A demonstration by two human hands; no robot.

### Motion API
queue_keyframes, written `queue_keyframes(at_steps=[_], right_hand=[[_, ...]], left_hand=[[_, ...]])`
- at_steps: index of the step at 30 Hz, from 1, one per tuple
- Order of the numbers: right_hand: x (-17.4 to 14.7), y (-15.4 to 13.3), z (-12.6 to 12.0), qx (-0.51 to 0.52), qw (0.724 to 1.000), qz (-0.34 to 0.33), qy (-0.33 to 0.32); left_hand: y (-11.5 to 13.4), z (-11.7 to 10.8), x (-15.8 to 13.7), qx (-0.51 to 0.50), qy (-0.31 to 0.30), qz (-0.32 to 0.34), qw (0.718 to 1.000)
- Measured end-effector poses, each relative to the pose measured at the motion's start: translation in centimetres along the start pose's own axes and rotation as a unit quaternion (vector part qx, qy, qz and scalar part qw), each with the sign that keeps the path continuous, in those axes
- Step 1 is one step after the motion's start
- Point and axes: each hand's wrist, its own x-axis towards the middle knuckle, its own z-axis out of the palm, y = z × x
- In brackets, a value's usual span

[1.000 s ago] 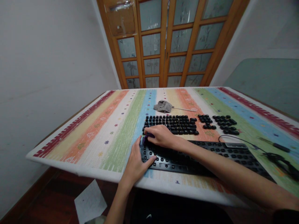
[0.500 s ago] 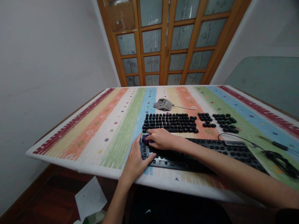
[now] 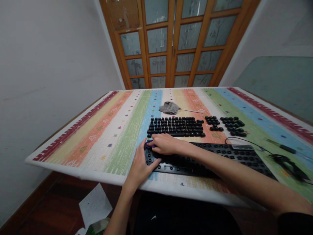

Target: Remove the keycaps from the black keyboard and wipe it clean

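the long black plastic keyboard base [image 3: 186, 165], lower centre of frame, looks light, stiff — best held at its ends. left hand [image 3: 140, 164] lies spread over one; right hand [image 3: 162, 143] pinches a small purple object [image 3: 149, 143].

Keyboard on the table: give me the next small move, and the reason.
Probably ease the purple item rightward along the keyboard: the right hand pinches it at the far left corner, the left hand rests on that end, and the keyboard stretches away rightward.
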Motion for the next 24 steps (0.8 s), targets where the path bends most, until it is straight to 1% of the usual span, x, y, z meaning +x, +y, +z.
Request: queue_keyframes(at_steps=[3, 10, 16, 24], right_hand=[[-0.2, 0.3, -0.1, 0.010, 1.000, 0.003, -0.005], [-1.4, 1.0, 0.1, 0.026, 0.999, 0.044, 0.000], [-2.4, 1.7, 0.2, 0.047, 0.998, 0.050, 0.006], [-3.9, 1.9, 0.0, 0.076, 0.994, 0.080, 0.005]], left_hand=[[0.1, -0.1, 0.0, 0.000, -0.003, -0.002, 1.000], [0.3, -0.2, 0.0, -0.002, -0.002, 0.003, 1.000], [0.5, -0.4, 0.1, -0.008, -0.009, -0.005, 1.000], [0.4, -0.4, 0.1, 0.002, -0.011, 0.000, 1.000]])
